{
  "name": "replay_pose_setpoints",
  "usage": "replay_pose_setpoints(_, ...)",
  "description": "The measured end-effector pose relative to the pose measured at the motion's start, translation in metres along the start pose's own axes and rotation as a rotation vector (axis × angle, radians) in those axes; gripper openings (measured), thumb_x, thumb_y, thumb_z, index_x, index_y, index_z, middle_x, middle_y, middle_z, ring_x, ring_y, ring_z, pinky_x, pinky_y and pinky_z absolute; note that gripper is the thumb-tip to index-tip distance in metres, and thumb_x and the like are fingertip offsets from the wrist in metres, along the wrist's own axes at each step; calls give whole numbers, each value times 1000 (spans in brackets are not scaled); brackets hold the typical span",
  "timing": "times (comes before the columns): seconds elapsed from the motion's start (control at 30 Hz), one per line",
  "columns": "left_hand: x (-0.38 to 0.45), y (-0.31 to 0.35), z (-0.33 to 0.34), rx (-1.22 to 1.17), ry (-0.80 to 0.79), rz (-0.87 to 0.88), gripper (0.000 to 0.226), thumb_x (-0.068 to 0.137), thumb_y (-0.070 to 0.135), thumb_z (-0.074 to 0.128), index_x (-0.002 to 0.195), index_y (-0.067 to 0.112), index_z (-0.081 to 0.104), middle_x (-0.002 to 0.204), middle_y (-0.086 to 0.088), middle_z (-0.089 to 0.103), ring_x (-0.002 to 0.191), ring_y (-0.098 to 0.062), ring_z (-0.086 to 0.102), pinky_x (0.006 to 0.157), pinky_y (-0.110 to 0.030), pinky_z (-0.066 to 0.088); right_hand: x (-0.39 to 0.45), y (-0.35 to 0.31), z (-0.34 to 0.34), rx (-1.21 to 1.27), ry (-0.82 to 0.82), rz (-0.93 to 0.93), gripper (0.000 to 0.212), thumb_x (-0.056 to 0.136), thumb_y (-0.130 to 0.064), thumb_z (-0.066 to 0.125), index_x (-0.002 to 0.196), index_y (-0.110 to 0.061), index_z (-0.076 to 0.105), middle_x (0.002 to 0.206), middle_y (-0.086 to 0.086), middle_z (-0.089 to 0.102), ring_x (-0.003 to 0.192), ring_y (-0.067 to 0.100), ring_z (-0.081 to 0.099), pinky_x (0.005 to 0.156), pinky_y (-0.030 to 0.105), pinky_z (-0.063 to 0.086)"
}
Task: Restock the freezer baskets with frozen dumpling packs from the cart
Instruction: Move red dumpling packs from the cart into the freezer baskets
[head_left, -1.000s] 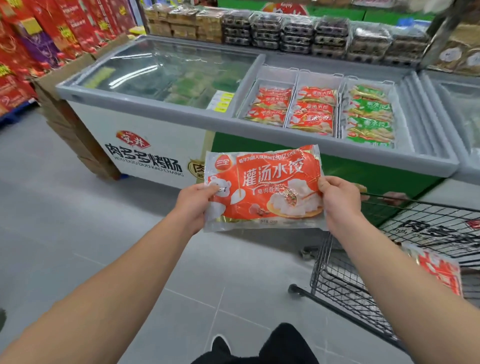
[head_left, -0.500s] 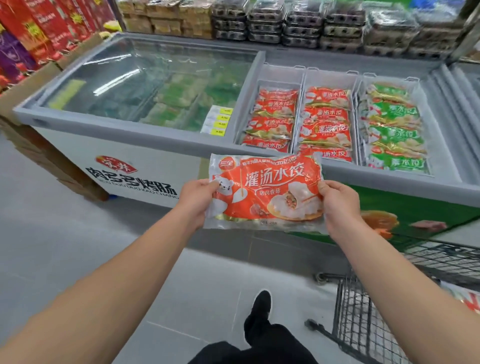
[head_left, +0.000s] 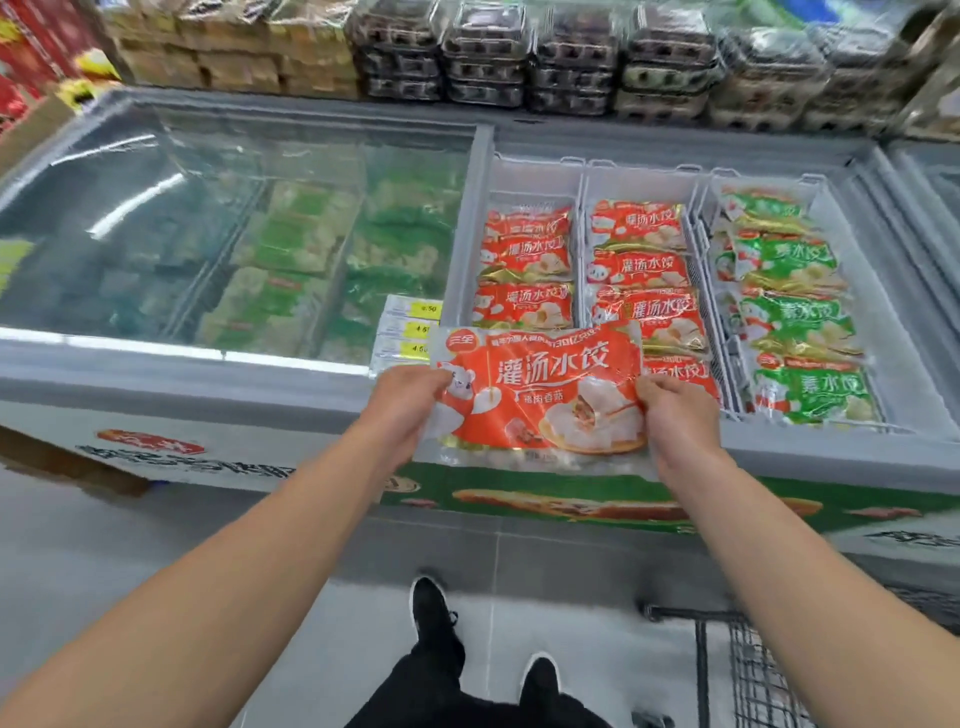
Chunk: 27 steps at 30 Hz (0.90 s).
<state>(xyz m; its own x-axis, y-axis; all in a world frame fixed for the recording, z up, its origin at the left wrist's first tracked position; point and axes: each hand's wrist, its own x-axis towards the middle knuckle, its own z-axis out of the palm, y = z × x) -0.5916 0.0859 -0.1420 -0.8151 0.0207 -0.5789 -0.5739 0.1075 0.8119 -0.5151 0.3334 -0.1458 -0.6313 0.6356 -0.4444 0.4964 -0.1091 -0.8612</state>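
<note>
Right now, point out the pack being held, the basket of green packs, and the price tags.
held pack (head_left: 540, 395): head view, middle of its orange front.
basket of green packs (head_left: 857, 249): head view, bare right wall.
price tags (head_left: 410, 332): head view, middle tag on the freezer glass.

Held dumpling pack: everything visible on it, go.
The dumpling pack is a flat, glossy plastic pouch, orange-red with clear edges, large white characters, a small round logo at top left and a picture of dumplings on a plate at lower right. It looks sealed and full. It is held face up, roughly level, in front of the freezer's near rim. The left hand grips its left edge, the right hand its right edge.
</note>
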Motion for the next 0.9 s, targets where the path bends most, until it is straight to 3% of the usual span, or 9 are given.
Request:
replay_pose_setpoints(0.1,37,32,3,43,-68,34,9,90,9,63,91,6,72,90,-9,77,90,-26,74,87,-45,59,23,-22,19,5,48,-11,17,98,-16,59,85,-19,70,97,1,73,96,23,68,94,44,55)
replay_pose_setpoints(0.17,63,50,9,65,-103,31,8,90,11,64,91,8,71,89,-8,77,88,-25,73,83,-41,58,42,-37,31,32,72,-5,22,97,-13,60,79,-19,69,90,-1,72,95,23,68,94,45,55)
replay_pose_setpoints(0.3,109,83,24,131,-177,26,19,85,17,67,97,4,72,103,-16,75,98,-32,71,88,-43,54,81,-61,47,52,106,20,21,96,-10,60,79,-18,69,96,5,72,101,28,67,97,49,53)
replay_pose_setpoints(0.43,158,113,51,189,-191,43,16,83,22,66,89,8,73,99,-14,76,101,-33,71,94,-50,53,130,-85,57,-12,98,8,20,95,-15,61,78,-20,69,95,5,74,97,28,69,93,50,55)
replay_pose_setpoints(0.63,243,160,119,220,-91,39,10,88,15,66,78,13,69,78,-2,73,83,-22,69,80,-35,54,239,-123,75,-142,66,-27,23,89,-19,61,68,-20,69,81,0,70,84,23,64,85,40,52)
replay_pose_setpoints(0.73,279,179,147,248,-62,20,15,91,14,63,76,15,66,77,2,70,79,-18,66,72,-29,50,289,-138,84,-174,50,-5,20,92,-14,59,78,-12,72,87,13,71,87,32,65,79,38,51)
replay_pose_setpoints(0.83,323,197,171,311,-36,7,17,92,20,62,75,17,66,83,0,71,88,-21,66,82,-34,51,342,-153,97,-162,34,2,22,93,-12,58,94,7,68,105,28,68,100,40,64,89,52,51)
replay_pose_setpoints(0.9,355,207,185,323,-15,-20,16,91,25,62,79,17,66,91,-2,73,94,-23,67,89,-37,53,379,-159,109,-178,21,4,24,93,-14,58,92,8,68,102,29,67,85,36,66,86,53,51)
